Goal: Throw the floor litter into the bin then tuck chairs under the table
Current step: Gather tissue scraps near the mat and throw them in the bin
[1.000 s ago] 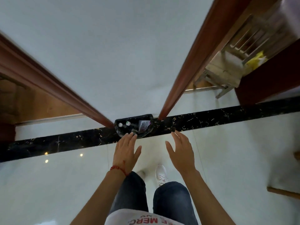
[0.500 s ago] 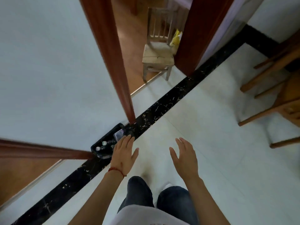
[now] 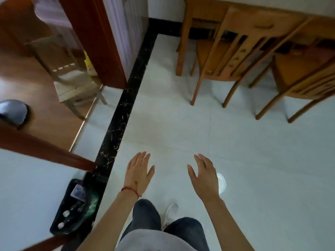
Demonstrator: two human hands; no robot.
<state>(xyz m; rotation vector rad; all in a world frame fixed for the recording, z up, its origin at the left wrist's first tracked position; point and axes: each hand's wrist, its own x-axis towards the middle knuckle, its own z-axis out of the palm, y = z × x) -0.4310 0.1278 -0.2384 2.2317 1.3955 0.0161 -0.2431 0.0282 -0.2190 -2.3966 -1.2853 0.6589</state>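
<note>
Chairs [image 3: 223, 57] stand pulled out from the table [image 3: 272, 20] in the upper right of the frame; the bin [image 3: 76, 211], lower left, holds litter. My left hand [image 3: 139, 171] and right hand [image 3: 204, 176] are spread and empty. I'd grip the nearer backrest with both and push straight.

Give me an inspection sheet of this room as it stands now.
Surface: pale tiled floor with a black marble strip; no litter seen, though a white round patch by the right hand may be glare.
Job's things: black bin at the wall, holding bottles and a wrapper; two wooden chairs pulled out from the table.
Clutter: small wooden chair and a yellow item in the doorway; grey round object at far left.
Grippers: left hand and right hand open, empty.
Cables: nothing seen.
Surroundings: red-brown door frames, wood floor beyond.
</note>
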